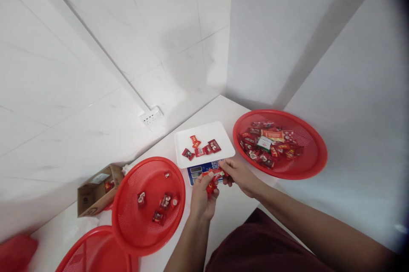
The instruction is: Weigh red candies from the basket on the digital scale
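- White tiled wall stands behind the scale, and a white table is under it.
- Loose packets, all small and mostly red, lie on the scale's top tray.
- Just in front of the scale, by its blue panel, two hands meet and hide part of the keys.
- Left hand has its thumb and fingers pinched on red packets.
- Right hand has its fingers closed on the same little bunch. I can't tell how many packets are in there.
- To the right of the scale is a red basket with a big heap of packets.
- To the left of the scale is another red basket with just a few packets. Past it is a brown box.
- My guess is that the step now is looking over or sorting the held packets by the scale.
- Next, I think, the fingers would need to part gently, so one packet comes away and the others don't drop.
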Demonstrator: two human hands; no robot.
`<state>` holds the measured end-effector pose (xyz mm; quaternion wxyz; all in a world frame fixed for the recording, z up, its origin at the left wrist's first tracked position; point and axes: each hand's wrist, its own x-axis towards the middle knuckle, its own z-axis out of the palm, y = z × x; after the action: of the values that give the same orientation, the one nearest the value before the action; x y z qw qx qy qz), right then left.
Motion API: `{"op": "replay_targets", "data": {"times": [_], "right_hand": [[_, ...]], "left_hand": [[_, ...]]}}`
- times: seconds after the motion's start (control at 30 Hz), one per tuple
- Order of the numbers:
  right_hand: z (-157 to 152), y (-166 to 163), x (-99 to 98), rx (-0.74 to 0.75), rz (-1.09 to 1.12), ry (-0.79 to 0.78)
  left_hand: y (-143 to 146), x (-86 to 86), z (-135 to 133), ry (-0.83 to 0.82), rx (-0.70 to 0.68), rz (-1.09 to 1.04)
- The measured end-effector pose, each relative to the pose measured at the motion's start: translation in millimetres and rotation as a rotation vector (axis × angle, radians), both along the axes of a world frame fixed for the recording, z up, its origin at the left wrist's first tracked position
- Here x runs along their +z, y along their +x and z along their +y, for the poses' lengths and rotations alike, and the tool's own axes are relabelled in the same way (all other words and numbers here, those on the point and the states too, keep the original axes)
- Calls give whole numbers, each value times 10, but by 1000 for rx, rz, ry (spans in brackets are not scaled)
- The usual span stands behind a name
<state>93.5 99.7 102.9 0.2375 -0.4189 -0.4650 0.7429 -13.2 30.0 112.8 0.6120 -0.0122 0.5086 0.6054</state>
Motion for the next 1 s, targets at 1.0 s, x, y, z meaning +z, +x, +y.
{"op": "replay_targets", "data": {"times": [1.0], "right_hand": [[50, 203, -1025, 428, -356, 134]], "left_hand": [[-203, -871, -495, -278, -8, -121]]}}
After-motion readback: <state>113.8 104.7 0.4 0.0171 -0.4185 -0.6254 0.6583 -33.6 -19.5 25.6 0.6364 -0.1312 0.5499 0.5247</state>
